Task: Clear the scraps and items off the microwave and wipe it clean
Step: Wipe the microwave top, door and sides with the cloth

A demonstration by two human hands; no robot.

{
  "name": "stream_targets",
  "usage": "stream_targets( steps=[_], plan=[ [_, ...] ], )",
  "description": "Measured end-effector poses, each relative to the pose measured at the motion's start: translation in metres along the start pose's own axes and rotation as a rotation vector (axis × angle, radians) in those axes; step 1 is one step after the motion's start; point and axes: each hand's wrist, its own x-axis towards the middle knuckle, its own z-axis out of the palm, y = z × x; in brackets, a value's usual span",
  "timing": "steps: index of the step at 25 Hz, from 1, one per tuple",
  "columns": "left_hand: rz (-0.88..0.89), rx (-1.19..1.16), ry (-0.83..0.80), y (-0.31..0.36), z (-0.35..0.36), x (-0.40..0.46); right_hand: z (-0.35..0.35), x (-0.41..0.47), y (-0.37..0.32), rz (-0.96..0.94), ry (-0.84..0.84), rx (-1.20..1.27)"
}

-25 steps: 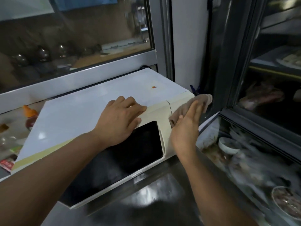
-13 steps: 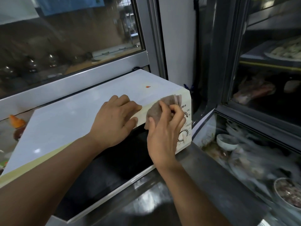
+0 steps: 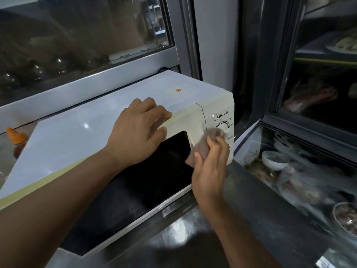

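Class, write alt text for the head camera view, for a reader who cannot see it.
A person's right hand presses a brownish cloth against the control panel of a white microwave, while the left hand rests on its top front edge. A white bowl sits in the glass case to the right.

Window frame [image 3: 92, 88] close behind microwave [image 3: 81, 136] top.

Cream microwave [image 3: 195, 120] sat on a dark steel worktop [image 3: 251, 190], below a window [image 3: 77, 35]. Left hand [image 3: 138, 132] lay flat on the top front edge, fingers pointing to 2 o'clock. Right hand [image 3: 210, 171] pressed a brownish cloth [image 3: 207, 144] against the control panel, just under the dial [image 3: 223, 125]. Small orange sticker [image 3: 178, 90] at 12 o'clock from the left hand. White bowl [image 3: 274, 160] behind glass at 3 o'clock.
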Motion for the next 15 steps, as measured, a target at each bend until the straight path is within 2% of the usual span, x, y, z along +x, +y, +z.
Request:
stream_targets(
  steps=[4,9,11,15],
  plan=[
    [-0.013,0.0,-0.001,0.002,0.0,-0.001,0.007,0.022,-0.025,-0.06,0.041,-0.138],
    [0.003,-0.018,-0.009,0.001,0.001,-0.001,0.018,-0.014,0.013,0.028,0.116,0.02],
    [-0.004,-0.022,-0.006,0.001,0.0,0.0,0.022,-0.025,0.028,0.087,0.064,0.059],
    [-0.009,-0.015,-0.008,0.004,-0.003,-0.001,0.009,-0.051,0.042,0.32,-0.148,0.174]
  ],
)
